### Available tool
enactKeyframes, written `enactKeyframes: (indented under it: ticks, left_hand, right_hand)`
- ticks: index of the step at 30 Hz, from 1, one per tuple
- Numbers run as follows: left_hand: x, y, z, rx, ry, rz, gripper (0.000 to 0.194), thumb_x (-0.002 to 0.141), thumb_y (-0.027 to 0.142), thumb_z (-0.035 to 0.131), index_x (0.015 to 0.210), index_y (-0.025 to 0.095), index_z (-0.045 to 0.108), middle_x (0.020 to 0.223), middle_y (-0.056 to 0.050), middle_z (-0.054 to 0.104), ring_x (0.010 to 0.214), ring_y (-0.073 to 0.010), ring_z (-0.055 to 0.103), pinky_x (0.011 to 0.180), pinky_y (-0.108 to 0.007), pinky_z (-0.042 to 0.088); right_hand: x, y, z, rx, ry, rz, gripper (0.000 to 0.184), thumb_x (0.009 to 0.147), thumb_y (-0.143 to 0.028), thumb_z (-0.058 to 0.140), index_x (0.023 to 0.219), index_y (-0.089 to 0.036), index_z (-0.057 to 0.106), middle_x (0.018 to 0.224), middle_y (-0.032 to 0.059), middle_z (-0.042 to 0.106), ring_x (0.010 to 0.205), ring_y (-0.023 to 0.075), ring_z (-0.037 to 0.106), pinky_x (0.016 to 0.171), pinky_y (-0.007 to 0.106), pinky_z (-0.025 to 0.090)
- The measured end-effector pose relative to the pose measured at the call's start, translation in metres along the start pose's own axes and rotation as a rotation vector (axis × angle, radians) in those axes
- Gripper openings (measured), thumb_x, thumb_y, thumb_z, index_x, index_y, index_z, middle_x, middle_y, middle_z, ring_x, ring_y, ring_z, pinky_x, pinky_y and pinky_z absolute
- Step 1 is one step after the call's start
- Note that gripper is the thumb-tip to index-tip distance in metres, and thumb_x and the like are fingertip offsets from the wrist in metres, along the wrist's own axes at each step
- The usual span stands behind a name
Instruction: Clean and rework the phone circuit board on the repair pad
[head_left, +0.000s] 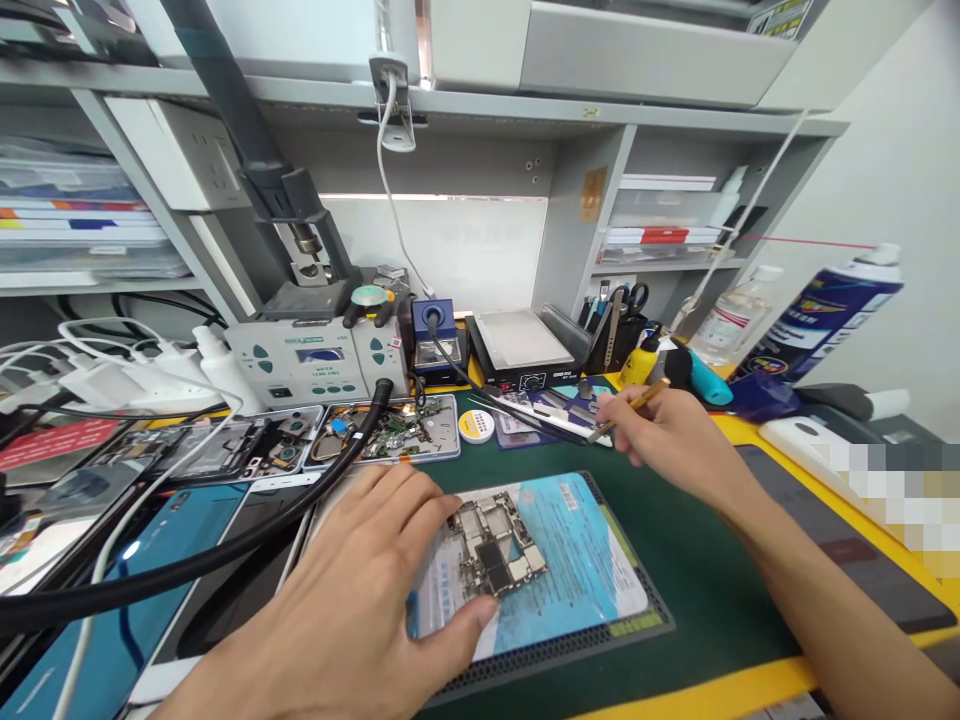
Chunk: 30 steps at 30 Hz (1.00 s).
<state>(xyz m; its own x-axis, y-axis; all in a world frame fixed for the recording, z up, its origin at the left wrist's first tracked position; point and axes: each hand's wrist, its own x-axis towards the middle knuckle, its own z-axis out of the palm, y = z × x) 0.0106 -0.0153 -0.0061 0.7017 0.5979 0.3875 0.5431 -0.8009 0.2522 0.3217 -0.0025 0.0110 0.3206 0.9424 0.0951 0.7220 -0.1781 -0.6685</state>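
A bare phone circuit board (491, 550), with a dark chip and pale metal shields, lies on a blue-and-white printed sheet (577, 545). My left hand (375, 570) rests along the board's left side, fingers spread. Its thumb tip is close to the board's near edge and its index fingertip close to the far left corner; I cannot tell whether they touch. Farther back on the right, my right hand (652, 425) pinches a thin gold-coloured hand tool (637, 405). The tool's lower tip points toward several slim tools (555, 415) lying on a small purple tray.
A thick black hose (322, 490) curves across the left from a grey hot air station (315, 355). Trays of phone parts (405, 430) stand behind my left hand, with phones (172, 560) at left. A hot plate (525, 345) stands at the back; a dark phone-like panel (832, 540) lies right.
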Motion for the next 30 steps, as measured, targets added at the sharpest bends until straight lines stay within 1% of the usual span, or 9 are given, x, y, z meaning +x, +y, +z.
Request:
enactKeyframes:
  ticks: [5,10,13,15,17,20,23,27,30]
  left_hand:
    - [-0.002,-0.001,0.003,0.011,0.010,-0.006,0.036,0.085,0.039,0.067,0.114,0.020,0.061,0.107,-0.006,0.063,0.102,-0.0300,0.058,0.104,-0.055,0.035]
    - [-0.005,-0.004,0.006,0.030,0.023,0.023,0.037,0.085,0.041,0.067,0.116,0.021,0.060,0.110,-0.006,0.062,0.104,-0.0307,0.058,0.107,-0.055,0.031]
    - [-0.006,-0.007,0.008,0.051,0.035,0.030,0.038,0.086,0.042,0.067,0.117,0.022,0.060,0.111,-0.006,0.062,0.106,-0.0316,0.057,0.107,-0.054,0.030]
    - [-0.006,-0.007,0.009,0.061,0.038,0.028,0.039,0.085,0.042,0.068,0.118,0.022,0.059,0.111,-0.006,0.063,0.105,-0.0312,0.058,0.106,-0.053,0.032]
    - [-0.006,-0.007,0.009,0.074,0.039,0.032,0.040,0.085,0.043,0.069,0.117,0.022,0.060,0.111,-0.006,0.063,0.104,-0.0313,0.058,0.105,-0.054,0.033]
    - [-0.005,-0.007,0.008,0.086,0.045,0.043,0.041,0.083,0.044,0.071,0.116,0.022,0.061,0.110,-0.006,0.064,0.103,-0.0320,0.059,0.103,-0.054,0.037]
    - [-0.002,-0.006,0.005,0.094,0.053,0.064,0.040,0.081,0.042,0.072,0.114,0.021,0.062,0.107,-0.006,0.065,0.099,-0.0313,0.061,0.096,-0.052,0.042]
    - [0.001,-0.005,0.003,0.128,0.044,0.088,0.039,0.080,0.042,0.073,0.111,0.020,0.064,0.104,-0.007,0.066,0.095,-0.0312,0.062,0.091,-0.051,0.046]
    - [0.002,-0.004,0.002,0.144,0.038,0.100,0.038,0.081,0.044,0.072,0.109,0.019,0.064,0.103,-0.008,0.066,0.094,-0.0318,0.062,0.091,-0.053,0.046]
  right_hand:
    - [-0.002,-0.002,-0.002,0.061,0.010,0.030,0.044,0.096,-0.050,0.054,0.063,-0.021,0.056,0.058,0.0021,0.063,0.044,0.0143,0.054,0.051,0.029,0.042]
    - [-0.002,-0.004,-0.005,0.084,0.084,0.042,0.039,0.093,-0.048,0.055,0.065,-0.021,0.055,0.054,-0.0001,0.060,0.046,0.0145,0.052,0.050,0.028,0.039]
    - [0.004,0.003,-0.011,0.047,0.117,0.030,0.034,0.093,-0.045,0.053,0.071,-0.021,0.062,0.051,-0.0023,0.055,0.048,0.0148,0.049,0.049,0.027,0.034]
    - [0.010,0.012,-0.018,0.005,0.107,0.030,0.035,0.092,-0.045,0.055,0.070,-0.020,0.064,0.050,-0.0019,0.054,0.049,0.0149,0.047,0.048,0.028,0.032]
    - [0.015,0.022,-0.027,-0.032,0.049,0.037,0.041,0.089,-0.050,0.060,0.063,-0.019,0.062,0.051,0.0001,0.057,0.047,0.0144,0.045,0.048,0.028,0.031]
    - [0.018,0.033,-0.042,-0.069,-0.101,0.044,0.047,0.085,-0.058,0.066,0.060,-0.019,0.062,0.050,0.0000,0.056,0.043,0.0125,0.040,0.046,0.028,0.030]
    - [0.014,0.036,-0.050,-0.087,-0.268,0.013,0.040,0.079,-0.056,0.075,0.063,-0.019,0.069,0.054,-0.0016,0.056,0.049,0.0131,0.043,0.048,0.027,0.031]
    - [0.010,0.034,-0.047,-0.103,-0.437,-0.040,0.027,0.076,-0.048,0.078,0.072,-0.021,0.077,0.066,0.0000,0.065,0.062,0.0169,0.054,0.055,0.027,0.038]
    - [0.010,0.033,-0.041,-0.119,-0.483,-0.061,0.024,0.075,-0.044,0.079,0.070,-0.021,0.075,0.065,0.0006,0.066,0.062,0.0175,0.054,0.054,0.027,0.038]
